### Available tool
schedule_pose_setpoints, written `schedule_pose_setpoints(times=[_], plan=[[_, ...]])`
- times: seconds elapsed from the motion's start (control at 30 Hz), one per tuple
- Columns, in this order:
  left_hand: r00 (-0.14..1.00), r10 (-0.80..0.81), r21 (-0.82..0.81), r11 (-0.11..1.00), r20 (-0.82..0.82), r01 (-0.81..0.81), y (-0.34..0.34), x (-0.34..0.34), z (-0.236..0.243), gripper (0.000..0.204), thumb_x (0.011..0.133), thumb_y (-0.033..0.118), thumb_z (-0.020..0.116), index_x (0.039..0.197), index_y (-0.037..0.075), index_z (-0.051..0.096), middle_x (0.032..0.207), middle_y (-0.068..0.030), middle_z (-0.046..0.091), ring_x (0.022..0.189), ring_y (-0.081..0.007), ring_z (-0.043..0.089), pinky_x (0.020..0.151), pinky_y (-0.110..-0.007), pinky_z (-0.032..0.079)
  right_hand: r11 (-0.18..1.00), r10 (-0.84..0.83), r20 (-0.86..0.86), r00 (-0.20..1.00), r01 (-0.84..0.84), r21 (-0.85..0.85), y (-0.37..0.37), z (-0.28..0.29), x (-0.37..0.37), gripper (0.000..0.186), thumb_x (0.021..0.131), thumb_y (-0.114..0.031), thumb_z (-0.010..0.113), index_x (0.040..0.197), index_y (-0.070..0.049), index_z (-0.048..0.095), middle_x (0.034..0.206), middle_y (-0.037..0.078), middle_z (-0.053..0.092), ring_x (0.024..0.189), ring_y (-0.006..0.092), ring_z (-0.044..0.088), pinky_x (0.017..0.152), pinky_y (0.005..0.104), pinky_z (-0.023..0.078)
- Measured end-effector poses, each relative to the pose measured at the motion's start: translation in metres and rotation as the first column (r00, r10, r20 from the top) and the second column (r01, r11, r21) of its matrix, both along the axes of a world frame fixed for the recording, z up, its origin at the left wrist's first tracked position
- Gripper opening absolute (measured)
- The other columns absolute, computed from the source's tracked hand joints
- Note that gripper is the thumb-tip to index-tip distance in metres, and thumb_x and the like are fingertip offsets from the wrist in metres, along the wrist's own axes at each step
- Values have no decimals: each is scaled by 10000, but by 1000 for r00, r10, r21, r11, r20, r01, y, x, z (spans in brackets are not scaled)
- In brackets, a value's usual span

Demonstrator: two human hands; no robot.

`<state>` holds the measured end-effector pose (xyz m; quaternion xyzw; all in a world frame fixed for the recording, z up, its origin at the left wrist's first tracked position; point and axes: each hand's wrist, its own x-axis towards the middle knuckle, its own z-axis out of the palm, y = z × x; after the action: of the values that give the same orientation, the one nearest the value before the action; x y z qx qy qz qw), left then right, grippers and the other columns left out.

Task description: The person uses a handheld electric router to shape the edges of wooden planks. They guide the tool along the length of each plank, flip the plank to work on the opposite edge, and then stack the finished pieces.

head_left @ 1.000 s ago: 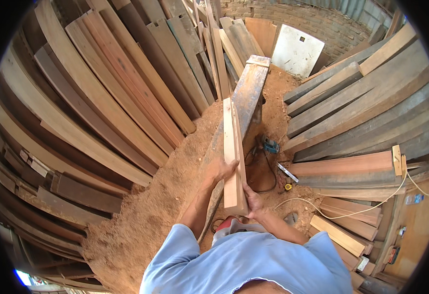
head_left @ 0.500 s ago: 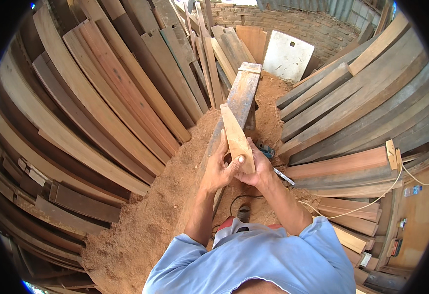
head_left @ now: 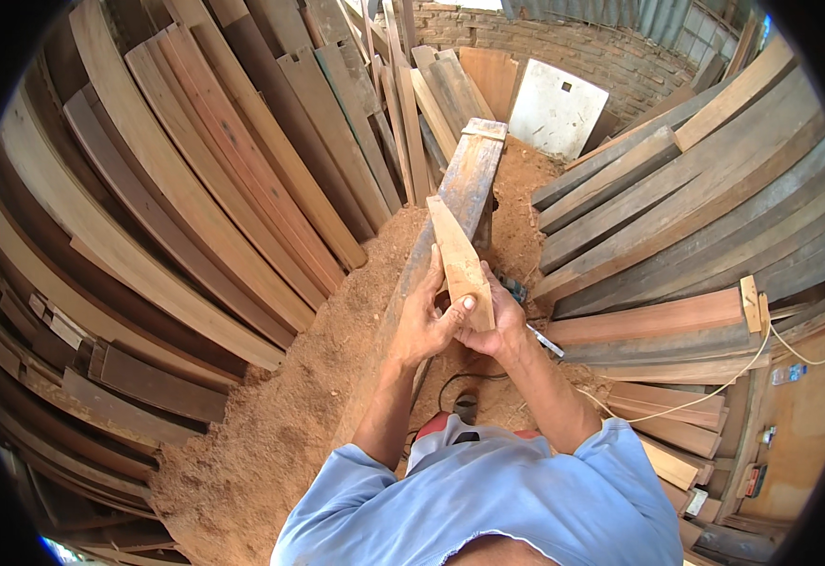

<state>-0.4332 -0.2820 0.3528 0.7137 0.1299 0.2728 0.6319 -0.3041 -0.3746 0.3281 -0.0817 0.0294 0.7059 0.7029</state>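
Pale wood, a short tapered offcut (head_left: 459, 264), sits lifted in both hands above the sawdust, its narrow end pointing to 12 o'clock. Left hand (head_left: 425, 325) wraps its near end with the thumb pressed on the face; right hand (head_left: 494, 325) clasps it from the 3 o'clock side. Picked up, then, but not yet set on the long workbench plank (head_left: 459, 184) beyond (an orange power tool (head_left: 455, 429) lies at 6 o'clock)

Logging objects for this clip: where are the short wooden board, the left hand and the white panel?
short wooden board (head_left: 457, 253), head view, middle of its face.
left hand (head_left: 425, 324), head view, back of hand.
white panel (head_left: 556, 111), head view, centre.
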Motion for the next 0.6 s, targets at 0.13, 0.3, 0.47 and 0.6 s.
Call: schedule_pose_setpoints(times=[0.13,0.3,0.47,0.6], plan=[[999,-16,-17,1000,-34,15,1,-3,-4,975,924,248,742,1578,-137,129,1626,-277,309,1490,-304,357,1206,-385,298,999,10,11,1000,-10,43,-4,0,-3,575,1086,-570,278,1394,-164,546,1209,47,681,1009,223,711,807,415,636],[998,-55,-64,996,1,55,-10,-13,-7,1010,927,227,750,1594,-114,73,1569,-232,403,1413,-261,431,1166,-371,357,996,-13,38,999,16,-83,-7,-2,-14,577,1074,-580,318,1389,-162,560,1197,58,693,959,241,726,774,421,644],[998,34,-151,988,55,-25,-27,-11,-13,992,894,211,794,1591,-103,161,1412,-167,561,1212,-190,566,1035,-319,470,990,-24,88,996,36,-136,-15,-22,-8,545,1021,-592,481,1261,-133,652,1013,88,732,852,272,733,694,451,641],[977,197,-163,970,77,-183,-32,-6,-32,915,874,246,819,1536,-133,314,1327,-163,631,1129,-161,591,967,-307,498,994,-31,41,999,35,-108,-8,-4,-12,566,1022,-568,486,1290,-87,621,1057,137,716,888,336,720,774,496,630]])
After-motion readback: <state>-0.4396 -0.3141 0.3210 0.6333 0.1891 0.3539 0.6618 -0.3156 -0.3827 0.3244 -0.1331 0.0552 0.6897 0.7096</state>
